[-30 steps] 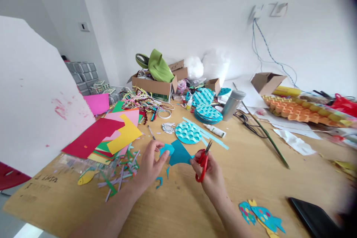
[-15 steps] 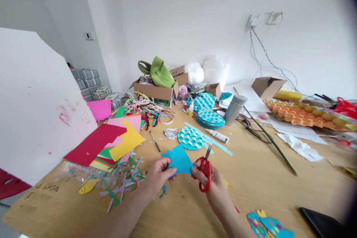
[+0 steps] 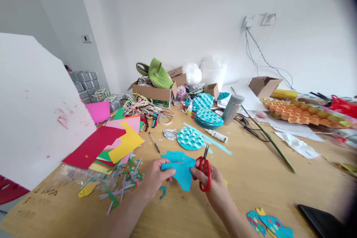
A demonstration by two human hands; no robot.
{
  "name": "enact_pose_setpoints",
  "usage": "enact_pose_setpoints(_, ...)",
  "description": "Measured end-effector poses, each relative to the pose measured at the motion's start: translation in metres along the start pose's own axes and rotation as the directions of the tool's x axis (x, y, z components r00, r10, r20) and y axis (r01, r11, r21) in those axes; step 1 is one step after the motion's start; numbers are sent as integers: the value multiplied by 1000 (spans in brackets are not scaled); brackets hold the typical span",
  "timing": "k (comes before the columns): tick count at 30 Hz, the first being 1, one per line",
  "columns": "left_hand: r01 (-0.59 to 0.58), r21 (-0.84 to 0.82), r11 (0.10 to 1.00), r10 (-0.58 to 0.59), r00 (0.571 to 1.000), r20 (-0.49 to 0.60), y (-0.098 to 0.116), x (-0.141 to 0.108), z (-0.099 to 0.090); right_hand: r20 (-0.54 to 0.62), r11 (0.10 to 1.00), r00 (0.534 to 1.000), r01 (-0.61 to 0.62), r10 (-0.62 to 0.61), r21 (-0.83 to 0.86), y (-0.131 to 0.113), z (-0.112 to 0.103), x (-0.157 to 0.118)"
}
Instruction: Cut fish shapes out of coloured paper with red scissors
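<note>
Between my two hands is a sheet of blue paper [image 3: 182,171] with cut, uneven edges and a slit near its top left. My left hand [image 3: 158,176] pinches its left side between thumb and fingers. My right hand [image 3: 212,182] has red-handled scissors [image 3: 205,169] hooked on its fingers, blades pointing up and away, while its thumb and fingertips grip the paper's right edge. A curled blue scrap [image 3: 163,192] lies on the table below the left hand. Just beyond the paper rests a blue-and-white wavy paper disc [image 3: 190,138].
Coloured paper sheets [image 3: 95,143] and thin paper strips [image 3: 122,186] cover the left side. A pen [image 3: 154,142], glue tube [image 3: 216,135] and steel flask [image 3: 233,109] stand or lie farther back. Decorated paper fish [image 3: 269,223] and a black phone-like slab [image 3: 320,221] lie at front right.
The blue paper has been turned between my hands, so a pointed part now hangs downward and the slit shows on top. The scissors stay in my right hand.
</note>
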State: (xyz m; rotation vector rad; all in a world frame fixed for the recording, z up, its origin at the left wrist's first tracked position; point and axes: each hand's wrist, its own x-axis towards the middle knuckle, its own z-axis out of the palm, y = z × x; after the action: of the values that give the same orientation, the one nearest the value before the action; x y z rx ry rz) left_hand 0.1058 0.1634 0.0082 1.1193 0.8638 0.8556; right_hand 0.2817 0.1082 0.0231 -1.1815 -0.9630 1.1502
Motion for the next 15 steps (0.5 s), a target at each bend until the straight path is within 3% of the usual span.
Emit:
enact_pose_setpoints(3, 40, -233, 972, -40, 999, 5, 2, -1, 3, -33, 1000, 999, -3, 3, 4, 4, 2, -1)
enact_pose_setpoints(5, 63, -321, 945, -43, 997, 71, 2, -2, 5, -68, 1000, 998, -1, 2, 10, 7, 6, -3)
enact_pose_setpoints(9, 146, -228, 963, -99, 974, 206, -2, -5, 11, -111, 1000, 994, 23, -21, 13, 7, 10, -6)
enact_pose_setpoints(15, 140, -117, 983, -131, 988, 82, -5, -6, 12, -51, 1000, 999, -8, 7, -30, 4, 14, -9)
